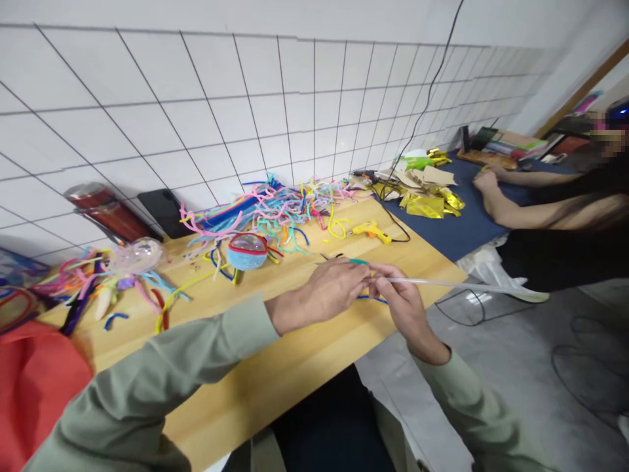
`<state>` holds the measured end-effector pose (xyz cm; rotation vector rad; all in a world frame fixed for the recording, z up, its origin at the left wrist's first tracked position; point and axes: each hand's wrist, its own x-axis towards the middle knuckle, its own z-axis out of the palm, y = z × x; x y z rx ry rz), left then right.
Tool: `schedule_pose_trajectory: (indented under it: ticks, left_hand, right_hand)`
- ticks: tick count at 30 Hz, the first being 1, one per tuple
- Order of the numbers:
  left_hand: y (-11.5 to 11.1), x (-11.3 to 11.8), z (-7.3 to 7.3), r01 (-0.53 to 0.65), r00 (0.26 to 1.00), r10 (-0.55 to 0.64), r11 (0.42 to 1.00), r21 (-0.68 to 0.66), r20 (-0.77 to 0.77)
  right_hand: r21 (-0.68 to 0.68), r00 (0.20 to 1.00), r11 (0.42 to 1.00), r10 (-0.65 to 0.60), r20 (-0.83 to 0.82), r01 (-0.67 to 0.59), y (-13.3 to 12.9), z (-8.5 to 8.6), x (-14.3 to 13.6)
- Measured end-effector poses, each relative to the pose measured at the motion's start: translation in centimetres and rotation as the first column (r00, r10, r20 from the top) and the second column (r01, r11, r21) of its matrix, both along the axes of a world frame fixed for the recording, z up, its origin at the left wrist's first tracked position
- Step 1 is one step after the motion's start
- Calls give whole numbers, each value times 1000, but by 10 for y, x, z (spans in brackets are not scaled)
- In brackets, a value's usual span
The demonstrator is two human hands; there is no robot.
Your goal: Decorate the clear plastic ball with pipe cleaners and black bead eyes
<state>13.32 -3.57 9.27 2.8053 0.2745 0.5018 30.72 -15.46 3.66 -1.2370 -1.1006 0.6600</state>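
My right hand (pixel 403 303) is closed around a long, thin, whitish translucent stick (pixel 457 284), which reaches out to the right past the table edge and bends slightly at its far end. My left hand (pixel 334 288) meets the right at the fingertips, its fingers closed together by the stick's near end; what they pinch is hidden. A short green piece (pixel 358 261) shows just behind the left fingers. Under the hands, a blue pipe cleaner (pixel 372 299) lies partly covered. Beyond them rests a yellow glue gun (pixel 372 231).
Against the tiled wall lies a heap of coloured pipe cleaners (pixel 275 206). A light-blue ball with a clear top (pixel 247 252) sits before it. A red flask (pixel 105 213) and black phone (pixel 164 211) stand left. At right, another person's arms (pixel 531 203) rest on a blue table (pixel 437 239).
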Motion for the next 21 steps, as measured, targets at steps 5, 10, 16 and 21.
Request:
schedule_pose_trajectory:
  ticks: [5, 10, 16, 21]
  left_hand:
    - [-29, -39, -36, -76, 996, 84, 966, -247, 23]
    - [-32, -52, -50, -103, 994, 109, 912, -397, -8]
    - [-37, -50, -53, -59, 997, 80, 837, -544, 14]
    - [-36, -62, -51, -38, 980, 159, 742, -670, 120]
  right_hand:
    - [-84, 992, 995, -55, -112, 46, -22, -19, 0]
    - [-293, 962, 917, 242, -126, -269, -30, -24, 1]
    - [-223, 972, 947, 212, -103, -230, -21, -23, 6]
    - [-264, 841, 943, 306, 446, -204, 16, -17, 42]
